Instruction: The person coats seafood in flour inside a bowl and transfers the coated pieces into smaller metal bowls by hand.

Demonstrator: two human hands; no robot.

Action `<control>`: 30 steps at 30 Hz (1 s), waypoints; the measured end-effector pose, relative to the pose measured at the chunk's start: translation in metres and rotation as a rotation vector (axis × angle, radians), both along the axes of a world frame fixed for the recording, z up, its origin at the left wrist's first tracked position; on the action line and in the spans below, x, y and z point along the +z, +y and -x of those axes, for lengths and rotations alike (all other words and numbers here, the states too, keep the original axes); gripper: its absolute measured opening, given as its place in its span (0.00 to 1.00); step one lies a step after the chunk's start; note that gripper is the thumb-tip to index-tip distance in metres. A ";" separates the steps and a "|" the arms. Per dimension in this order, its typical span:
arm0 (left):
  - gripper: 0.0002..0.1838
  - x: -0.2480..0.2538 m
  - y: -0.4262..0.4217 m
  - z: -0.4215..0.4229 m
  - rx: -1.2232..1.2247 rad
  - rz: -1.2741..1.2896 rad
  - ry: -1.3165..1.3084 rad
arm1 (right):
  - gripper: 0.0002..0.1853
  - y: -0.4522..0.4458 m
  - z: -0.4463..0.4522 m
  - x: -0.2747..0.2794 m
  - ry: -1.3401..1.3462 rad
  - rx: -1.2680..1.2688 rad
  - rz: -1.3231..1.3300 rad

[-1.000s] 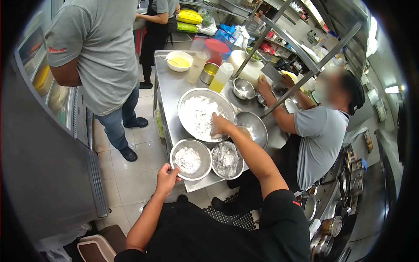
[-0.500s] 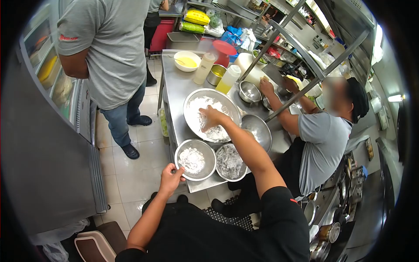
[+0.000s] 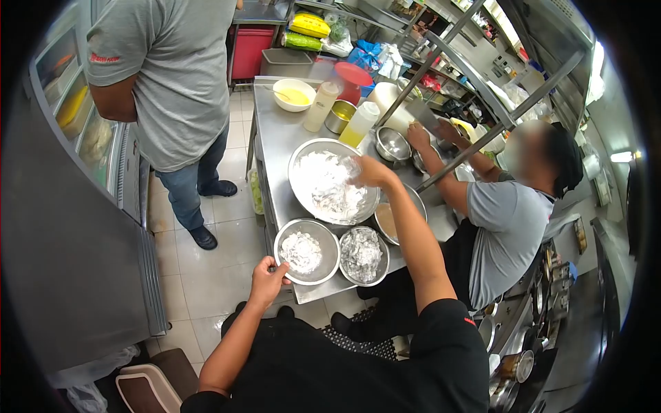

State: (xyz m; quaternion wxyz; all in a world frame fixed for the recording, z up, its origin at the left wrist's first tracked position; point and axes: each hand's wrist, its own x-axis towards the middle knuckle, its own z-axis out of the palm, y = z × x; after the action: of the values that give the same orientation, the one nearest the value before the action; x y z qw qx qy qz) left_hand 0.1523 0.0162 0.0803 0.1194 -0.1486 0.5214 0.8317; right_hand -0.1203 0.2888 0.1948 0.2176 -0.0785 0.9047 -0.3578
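Note:
My left hand (image 3: 270,278) is closed on the near-left rim of a metal bowl (image 3: 326,259), its thumb over the edge. White, flour-coated pieces (image 3: 301,252) lie inside that bowl. Over the right side of a large metal bowl (image 3: 301,195) is my right hand (image 3: 372,172), its fingers smeared by motion. White flour (image 3: 334,186) with lumps in it covers the bottom of the large bowl. A smaller bowl of greyish-white coated pieces (image 3: 361,256) stands at the table's near edge. Partly behind my right forearm is another metal bowl (image 3: 415,208) with something tan in it.
The steel table (image 3: 274,148) also holds a white bowl of yellow liquid (image 3: 295,94), two squeeze bottles (image 3: 359,125) and a small pot (image 3: 340,117). At right a co-worker (image 3: 513,206) reaches over metal bowls. Another person (image 3: 165,82) stands left, beside a glass-door fridge (image 3: 82,117).
My right hand has moved right, from the flour in the middle of the large bowl to its right rim. The left hand keeps its hold on the metal bowl.

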 end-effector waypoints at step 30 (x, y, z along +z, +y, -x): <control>0.08 0.000 0.002 -0.001 0.002 0.001 0.010 | 0.39 -0.050 -0.059 -0.037 0.431 0.617 -0.690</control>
State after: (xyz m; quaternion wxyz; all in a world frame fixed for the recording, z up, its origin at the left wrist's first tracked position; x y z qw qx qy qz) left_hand 0.1533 0.0183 0.0807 0.1159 -0.1451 0.5223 0.8323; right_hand -0.0618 0.2387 0.1578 0.1349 -0.3375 0.9292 0.0671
